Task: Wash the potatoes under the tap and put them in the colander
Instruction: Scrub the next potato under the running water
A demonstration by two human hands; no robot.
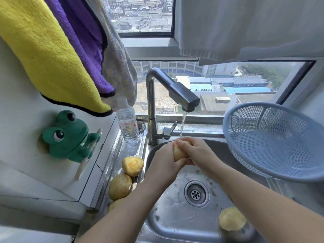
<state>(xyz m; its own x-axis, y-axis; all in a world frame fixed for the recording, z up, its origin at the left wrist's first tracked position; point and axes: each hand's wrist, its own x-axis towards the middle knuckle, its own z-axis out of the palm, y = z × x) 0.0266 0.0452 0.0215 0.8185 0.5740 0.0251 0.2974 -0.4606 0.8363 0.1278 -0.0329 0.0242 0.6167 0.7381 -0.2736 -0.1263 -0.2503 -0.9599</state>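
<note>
Both hands hold one yellow peeled potato [179, 153] over the steel sink [168, 216], right under the running stream from the tap [182, 95]. My left hand [164, 161] cups it from the left and below; my right hand [196, 149] wraps it from the right. Two potatoes [132, 165] [120, 186] lie on the sink's left ledge, with a third [114, 204] partly hidden behind my left forearm. Another potato [232, 219] sits in the sink at the lower right. The blue-grey colander [273, 142] stands tilted at the right with nothing in it.
A clear water bottle [128, 123] stands left of the tap base. A green frog holder [68, 135] hangs on the left wall. Yellow and purple towels [52, 50] hang above it. The drain [196, 193] lies in the sink's middle.
</note>
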